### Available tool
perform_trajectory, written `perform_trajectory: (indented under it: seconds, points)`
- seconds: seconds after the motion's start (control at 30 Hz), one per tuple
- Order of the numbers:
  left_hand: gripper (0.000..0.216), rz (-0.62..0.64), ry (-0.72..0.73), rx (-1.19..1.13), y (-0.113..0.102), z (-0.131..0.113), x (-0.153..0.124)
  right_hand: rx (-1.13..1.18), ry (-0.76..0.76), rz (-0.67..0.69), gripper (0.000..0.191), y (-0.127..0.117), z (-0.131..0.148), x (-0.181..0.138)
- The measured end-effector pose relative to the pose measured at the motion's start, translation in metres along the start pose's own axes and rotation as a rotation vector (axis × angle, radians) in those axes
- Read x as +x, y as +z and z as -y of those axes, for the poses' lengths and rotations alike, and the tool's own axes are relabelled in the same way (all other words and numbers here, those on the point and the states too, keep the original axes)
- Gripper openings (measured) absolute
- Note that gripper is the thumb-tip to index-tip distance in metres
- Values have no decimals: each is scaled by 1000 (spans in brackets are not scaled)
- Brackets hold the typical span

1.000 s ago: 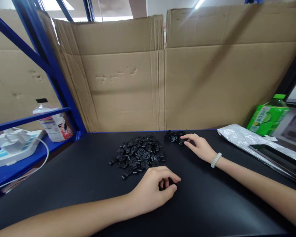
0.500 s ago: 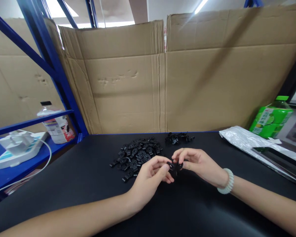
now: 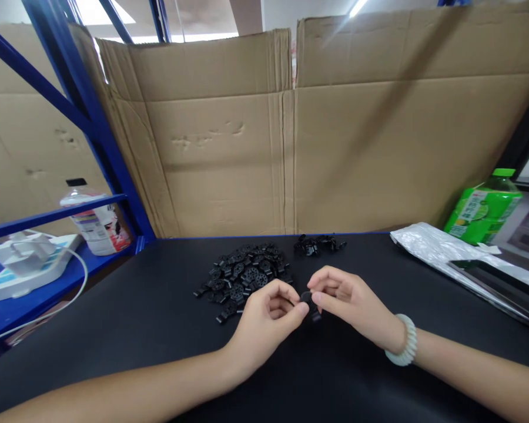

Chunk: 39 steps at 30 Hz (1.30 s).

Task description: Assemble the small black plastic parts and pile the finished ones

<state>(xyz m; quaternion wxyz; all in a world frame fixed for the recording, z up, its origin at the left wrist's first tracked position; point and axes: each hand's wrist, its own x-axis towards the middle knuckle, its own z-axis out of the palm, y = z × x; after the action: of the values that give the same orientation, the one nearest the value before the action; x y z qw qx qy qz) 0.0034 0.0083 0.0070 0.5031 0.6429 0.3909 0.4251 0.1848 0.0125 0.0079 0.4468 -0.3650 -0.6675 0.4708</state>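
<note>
Between the fingertips of both hands is a small black plastic part [image 3: 307,298] with a rounded face and a tab pointing down to the right. My left hand [image 3: 268,314] pinches it from the left, thumb in front. From the right, my right hand [image 3: 346,299] grips its edge with thumb and fingers; a pale coiled band circles that wrist. Just beyond my left hand lies a heap of black plastic parts [image 3: 247,273], with round perforated discs and short tabs. A smaller group of black parts [image 3: 320,244] sits farther back, past my right hand.
The black tabletop [image 3: 158,317] ends at a cardboard wall [image 3: 224,164]. On the right are a silver bag [image 3: 423,238], a dark flat device [image 3: 498,288] and a green bottle [image 3: 485,205]. A blue shelf at left carries a bottle [image 3: 99,226] and a power strip [image 3: 35,267].
Two black pieces, held slightly apart before, now appear together as one rounded part between my fingertips. My right thumb has moved in against it. The view has shifted slightly.
</note>
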Motion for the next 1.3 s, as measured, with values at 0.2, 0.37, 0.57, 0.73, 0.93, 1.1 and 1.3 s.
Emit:
perform_trajectory:
  seconds: [0.2, 0.37, 0.57, 0.73, 0.93, 1.1, 1.3]
  points:
    - [16, -5, -17, -95, 0, -3, -2, -3, -1, -23, 19, 1, 3, -3]
    - [13, -11, 9, -77, -1, -1, -3, -24, 49, -23, 16, 1, 1, -3]
    - [13, -1, 1, -76, -1, 0, -2, -16, 36, -24, 14, 1, 2, -4]
    - [12, 8, 3, -82, -1, -1, -3, -40, 39, -26, 14, 1, 3, -5]
    - [14, 25, -4, -98, -1, -2, -4, -64, 24, -32, 13, 0, 4, -6]
    - [11, 19, 23, -89, -1, -2, -4, -62, 23, -55, 11, 3, 5, -7]
    - [10, 12, 26, -48, 1, -7, -7, -69, 2, -61, 9, 5, 4, -8]
